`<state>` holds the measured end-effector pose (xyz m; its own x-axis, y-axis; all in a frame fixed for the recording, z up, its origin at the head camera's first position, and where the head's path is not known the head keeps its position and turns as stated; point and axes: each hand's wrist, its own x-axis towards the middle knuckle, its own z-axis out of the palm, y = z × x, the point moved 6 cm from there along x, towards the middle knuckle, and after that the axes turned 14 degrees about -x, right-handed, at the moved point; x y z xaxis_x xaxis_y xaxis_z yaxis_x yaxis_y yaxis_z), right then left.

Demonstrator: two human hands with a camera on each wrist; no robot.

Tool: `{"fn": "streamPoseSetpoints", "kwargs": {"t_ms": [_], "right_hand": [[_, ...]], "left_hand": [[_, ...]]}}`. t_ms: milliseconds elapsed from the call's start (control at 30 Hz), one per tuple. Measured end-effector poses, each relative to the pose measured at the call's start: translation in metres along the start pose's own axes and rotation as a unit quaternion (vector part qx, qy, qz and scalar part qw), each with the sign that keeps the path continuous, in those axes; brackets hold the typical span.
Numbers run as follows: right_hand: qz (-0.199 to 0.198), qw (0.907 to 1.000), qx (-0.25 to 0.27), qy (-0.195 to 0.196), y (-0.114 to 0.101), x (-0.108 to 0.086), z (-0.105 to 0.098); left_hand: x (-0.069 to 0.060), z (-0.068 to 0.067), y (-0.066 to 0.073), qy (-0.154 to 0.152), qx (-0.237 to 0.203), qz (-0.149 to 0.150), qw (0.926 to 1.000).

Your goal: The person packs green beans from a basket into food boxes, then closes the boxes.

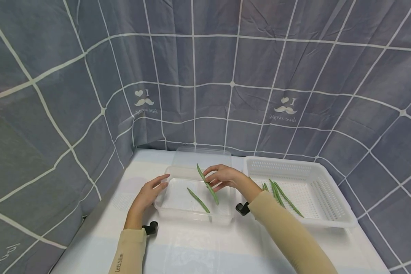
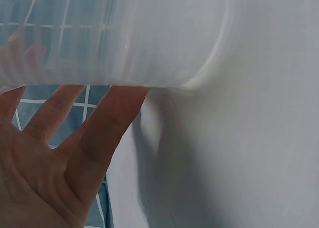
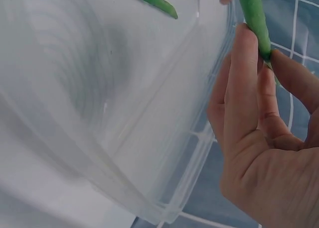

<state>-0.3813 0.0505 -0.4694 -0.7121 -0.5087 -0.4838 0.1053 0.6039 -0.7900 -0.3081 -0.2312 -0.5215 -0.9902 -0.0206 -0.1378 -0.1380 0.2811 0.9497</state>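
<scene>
Long, slim green bean (image 1: 212,193): held at a slant over the clear, rectangular plastic container (image 1: 179,214), not resting on its floor as far as the views show.
Right hand (image 1: 225,176): its grip is clamped on that bean, thumb and fingertips pinching it partway along; in the head view both ends stick out beyond the fingers, one towards the back, one towards the person.
Bean step: appears to be setting this bean down inside the container.
Next bean move: probably calls for lowering it beside its neighbour, roughly parallel, then parting thumb and fingers without nudging the wall.
Second green bean (image 1: 198,200): lies in the container, just beside the held one, one tip near the front wall.
Left hand (image 1: 150,191): at the container's left side, fingers apart and touching the wall, seemingly to steady it.
White, slotted plastic basket (image 1: 306,196): right of the container, with several slim green beans (image 1: 290,200) inside, partly hidden by the right forearm.
White and pale-blue counter (image 1: 172,253): carries both vessels.
</scene>
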Motion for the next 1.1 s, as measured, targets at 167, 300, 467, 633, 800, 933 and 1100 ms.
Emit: {"fn": "streamPoseSetpoints", "kwargs": {"t_ms": [167, 300, 467, 633, 800, 933, 1100], "right_hand": [[0.011, 0.9999, -0.009, -0.005, 0.002, 0.006, 0.01], [0.018, 0.9995, -0.021, -0.011, 0.0, 0.009, 0.016], [0.021, 0.9988, -0.041, -0.015, -0.001, 0.016, 0.023], [0.032, 0.997, -0.067, -0.019, 0.0, 0.022, 0.031], [0.035, 0.9946, -0.097, -0.011, 0.0, 0.029, 0.036], [0.037, 0.9912, -0.127, -0.01, 0.0, 0.033, 0.039], [0.039, 0.9866, -0.158, -0.008, -0.001, 0.034, 0.043]], "left_hand": [[0.001, -0.001, -0.002, 0.0, -0.005, -0.002, 1.0], [0.002, -0.002, -0.004, -0.001, -0.014, -0.003, 0.9999], [0.002, -0.002, -0.003, -0.001, -0.014, -0.002, 0.9999], [0.002, -0.001, -0.004, 0.0, -0.012, -0.006, 0.9999], [0.002, -0.001, -0.004, 0.002, -0.014, -0.008, 0.9999], [0.001, -0.001, -0.003, 0.001, -0.02, -0.008, 0.9998], [0.001, -0.001, -0.002, 0.001, -0.023, -0.008, 0.9997]]}}
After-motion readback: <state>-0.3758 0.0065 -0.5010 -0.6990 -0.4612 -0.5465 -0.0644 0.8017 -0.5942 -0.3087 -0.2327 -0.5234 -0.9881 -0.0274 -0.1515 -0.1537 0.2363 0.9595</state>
